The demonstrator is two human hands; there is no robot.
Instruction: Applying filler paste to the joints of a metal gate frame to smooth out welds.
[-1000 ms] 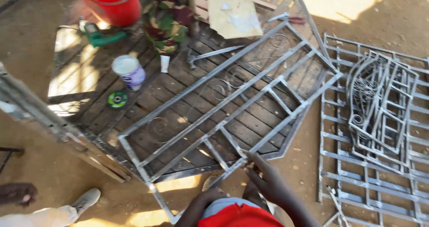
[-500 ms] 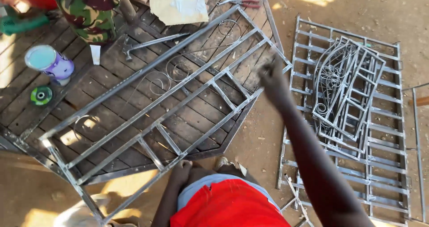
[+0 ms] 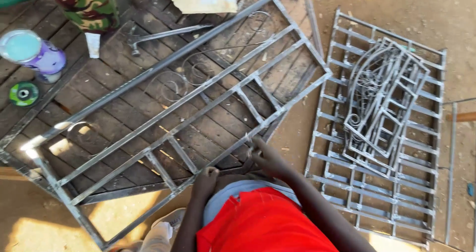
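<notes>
The right hand [image 3: 265, 155] is closed on the near rail of the long grey steel window frame with curled scroll pieces [image 3: 173, 108]. The left hand [image 3: 206, 176] lies at the same rail, a little lower; whether its fingers grip the rail I cannot tell. The frame lies tilted over a dark wooden slatted platform [image 3: 124, 63]. Just right of the hands, on the sandy ground, a flat grey metal grille [image 3: 337, 148] carries a pile of smaller bent metal pieces [image 3: 382, 98]. Far left on the platform stand a purple can with a pale blue lid [image 3: 32, 53] and a green grinding disc [image 3: 23, 94].
</notes>
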